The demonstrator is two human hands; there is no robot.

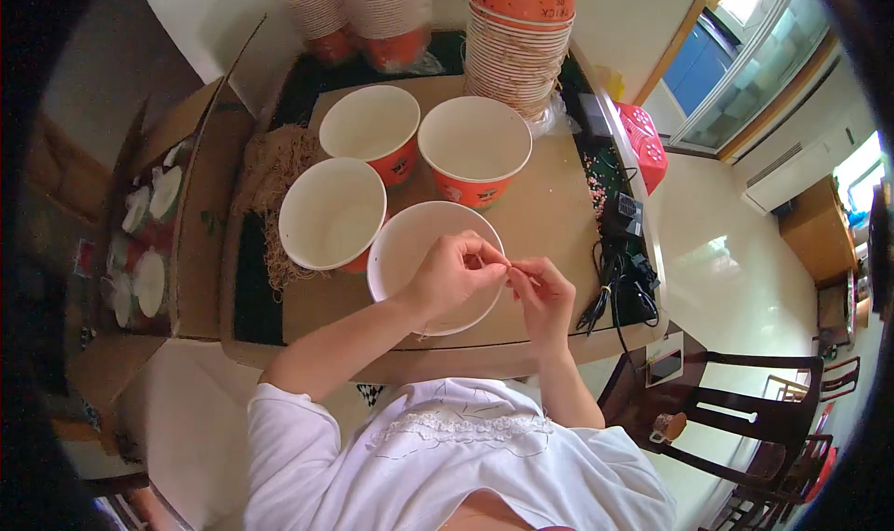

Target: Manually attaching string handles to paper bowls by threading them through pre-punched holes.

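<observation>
The left hand (456, 266) has thumb and forefinger brought together, the other fingers curled in loosely. The right hand (543, 294) is pinched likewise, its fingertips meeting those of the left; whether something small is clamped between them is too fine to tell. This pinch sits at 3 o'clock on the nearest bucket (396, 261), over its rim, with the left hand above the mouth and the right just outside. The left forearm slants in from 7 o'clock across the near rim; the right comes up more steeply from 5 o'clock. Both wrists are bent inward.

The nearest bucket stands upright, its visible inside plain white. Close by at 10 o'clock is the left bucket (331, 215), upright, white inside and orange outside. Farther, between 12 and 1 o'clock, stands the right-hand bucket (475, 140), and at 11 o'clock the back bucket (370, 121), both of the same kind.

A brown stringy bundle (279, 173) lies at 10 o'clock beside the left bucket; black cables (610, 289) lie at 3 o'clock. Past the bundle, toward 9 o'clock, an opened cardboard box (209, 215) holds round white-topped things (149, 284). Farther off, a tall stack of buckets (518, 61) rises at 1 o'clock, and wrapped stacks (386, 19) stand between 11 and 12.
</observation>
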